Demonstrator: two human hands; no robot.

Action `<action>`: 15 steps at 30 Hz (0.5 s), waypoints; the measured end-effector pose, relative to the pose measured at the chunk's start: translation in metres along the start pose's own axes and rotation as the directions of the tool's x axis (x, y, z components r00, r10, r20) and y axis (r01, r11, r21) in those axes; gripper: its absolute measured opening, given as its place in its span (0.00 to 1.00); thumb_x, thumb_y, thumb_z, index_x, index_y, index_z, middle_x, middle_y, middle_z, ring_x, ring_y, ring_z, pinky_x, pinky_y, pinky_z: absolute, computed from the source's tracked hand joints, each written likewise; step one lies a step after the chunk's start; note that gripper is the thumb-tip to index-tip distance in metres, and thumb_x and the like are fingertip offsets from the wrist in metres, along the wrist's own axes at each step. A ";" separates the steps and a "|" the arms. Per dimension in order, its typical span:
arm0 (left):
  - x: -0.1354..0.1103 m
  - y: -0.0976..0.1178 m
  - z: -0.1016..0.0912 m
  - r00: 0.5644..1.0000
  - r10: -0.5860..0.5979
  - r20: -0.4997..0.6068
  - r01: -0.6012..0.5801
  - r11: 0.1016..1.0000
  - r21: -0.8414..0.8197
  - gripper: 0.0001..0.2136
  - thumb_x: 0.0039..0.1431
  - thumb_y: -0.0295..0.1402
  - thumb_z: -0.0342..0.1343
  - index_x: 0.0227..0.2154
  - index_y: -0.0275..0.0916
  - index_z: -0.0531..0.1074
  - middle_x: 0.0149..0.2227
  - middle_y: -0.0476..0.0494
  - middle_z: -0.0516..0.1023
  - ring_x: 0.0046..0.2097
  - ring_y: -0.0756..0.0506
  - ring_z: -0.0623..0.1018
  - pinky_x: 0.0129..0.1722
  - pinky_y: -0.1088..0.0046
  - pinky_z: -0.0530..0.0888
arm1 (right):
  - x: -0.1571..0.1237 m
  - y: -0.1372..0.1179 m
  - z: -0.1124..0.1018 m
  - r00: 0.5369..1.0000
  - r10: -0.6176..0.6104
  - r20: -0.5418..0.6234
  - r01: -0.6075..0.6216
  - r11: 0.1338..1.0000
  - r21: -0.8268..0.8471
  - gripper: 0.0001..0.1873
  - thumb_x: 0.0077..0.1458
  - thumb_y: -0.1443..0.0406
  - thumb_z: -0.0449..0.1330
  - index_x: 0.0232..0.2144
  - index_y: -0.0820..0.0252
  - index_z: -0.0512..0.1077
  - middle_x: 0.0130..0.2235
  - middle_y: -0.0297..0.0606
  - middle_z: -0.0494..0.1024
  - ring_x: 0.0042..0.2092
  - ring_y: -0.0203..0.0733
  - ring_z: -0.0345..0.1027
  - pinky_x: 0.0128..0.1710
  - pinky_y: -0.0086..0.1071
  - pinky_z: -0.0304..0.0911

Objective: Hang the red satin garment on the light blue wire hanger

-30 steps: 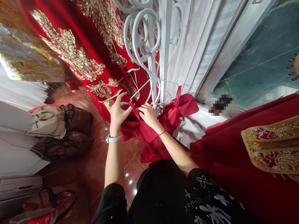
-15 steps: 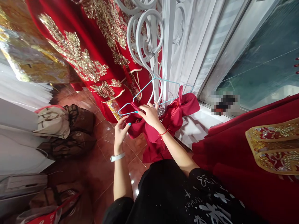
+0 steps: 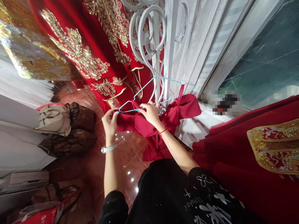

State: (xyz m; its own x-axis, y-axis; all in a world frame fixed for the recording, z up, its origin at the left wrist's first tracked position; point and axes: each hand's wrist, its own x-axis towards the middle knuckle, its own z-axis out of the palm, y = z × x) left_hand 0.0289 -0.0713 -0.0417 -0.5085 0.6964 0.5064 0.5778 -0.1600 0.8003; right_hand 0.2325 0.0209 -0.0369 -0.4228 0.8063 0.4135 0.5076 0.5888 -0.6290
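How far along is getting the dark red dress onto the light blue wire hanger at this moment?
Done: the light blue wire hanger is hooked on the white scrolled metal rack, and the dark red dress has its right strap over the hanger's right shoulder. In hand: the left hand and right hand work the left strap at the hanger's left end. Left: seating that strap; fabric hangs bunched.

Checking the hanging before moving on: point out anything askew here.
The blue wire hanger tilts, its left end lower, where both hands work a strap. The dark red garment sags bunched below it rather than hanging flat.
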 end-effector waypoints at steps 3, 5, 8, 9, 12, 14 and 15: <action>0.031 0.035 -0.006 0.981 0.102 0.166 -0.118 0.989 0.089 0.16 0.64 0.46 0.58 0.41 0.38 0.80 0.38 0.44 0.83 0.40 0.44 0.80 0.45 0.66 0.75 | -0.001 -0.002 -0.003 1.000 0.010 0.025 -0.009 1.000 -0.021 0.11 0.70 0.57 0.61 0.43 0.52 0.83 0.42 0.38 0.87 0.51 0.49 0.71 0.69 0.52 0.41; 0.048 0.058 -0.003 0.943 0.152 0.297 -0.199 0.971 0.133 0.16 0.65 0.46 0.57 0.42 0.38 0.81 0.40 0.44 0.84 0.42 0.43 0.80 0.48 0.65 0.75 | -0.001 -0.003 -0.004 0.999 0.019 0.045 -0.018 1.000 -0.026 0.11 0.70 0.58 0.61 0.45 0.52 0.83 0.43 0.37 0.87 0.51 0.48 0.71 0.69 0.52 0.41; 0.066 0.086 0.012 0.865 0.208 0.456 -0.315 0.933 0.171 0.17 0.68 0.46 0.54 0.42 0.38 0.81 0.43 0.43 0.85 0.43 0.42 0.81 0.52 0.62 0.75 | 0.001 -0.003 -0.004 0.998 0.022 0.059 -0.021 0.999 -0.027 0.11 0.70 0.59 0.62 0.47 0.52 0.83 0.44 0.38 0.87 0.53 0.49 0.71 0.70 0.53 0.41; 0.068 0.092 0.018 0.841 0.218 0.496 -0.347 0.919 0.185 0.17 0.68 0.45 0.54 0.42 0.39 0.81 0.44 0.44 0.85 0.44 0.41 0.82 0.53 0.62 0.74 | 0.002 -0.002 -0.004 0.998 0.022 0.061 -0.020 0.999 -0.029 0.10 0.69 0.60 0.62 0.47 0.52 0.84 0.43 0.39 0.87 0.53 0.49 0.72 0.70 0.53 0.41; 0.068 0.097 0.037 0.812 0.228 0.537 -0.401 0.887 0.229 0.14 0.69 0.44 0.54 0.45 0.42 0.80 0.45 0.43 0.85 0.46 0.40 0.82 0.53 0.63 0.75 | 0.005 0.001 -0.001 0.997 0.026 0.066 -0.025 1.000 -0.019 0.09 0.68 0.64 0.63 0.45 0.53 0.84 0.42 0.39 0.86 0.53 0.50 0.73 0.71 0.56 0.43; 0.063 0.093 0.046 0.819 0.238 0.522 -0.404 0.886 0.230 0.14 0.70 0.44 0.54 0.49 0.43 0.78 0.46 0.41 0.84 0.47 0.39 0.82 0.52 0.64 0.76 | 0.005 0.003 -0.001 0.998 0.000 0.060 -0.002 0.999 0.040 0.10 0.66 0.69 0.63 0.43 0.53 0.83 0.44 0.38 0.86 0.53 0.48 0.74 0.72 0.56 0.45; 0.060 0.089 0.048 0.824 0.244 0.512 -0.402 0.888 0.223 0.16 0.71 0.44 0.52 0.51 0.43 0.77 0.46 0.40 0.84 0.47 0.39 0.82 0.51 0.64 0.76 | 0.004 0.006 -0.004 0.998 -0.038 0.048 0.033 0.995 0.098 0.11 0.66 0.71 0.62 0.44 0.53 0.83 0.46 0.38 0.86 0.54 0.47 0.74 0.72 0.55 0.47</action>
State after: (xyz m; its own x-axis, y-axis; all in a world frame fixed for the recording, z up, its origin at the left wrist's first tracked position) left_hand 0.0807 -0.0102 0.0441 0.0486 0.8925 0.4483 0.8600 -0.2657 0.4357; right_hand 0.2363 0.0275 -0.0366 -0.4770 0.7801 0.4049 0.4172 0.6064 -0.6769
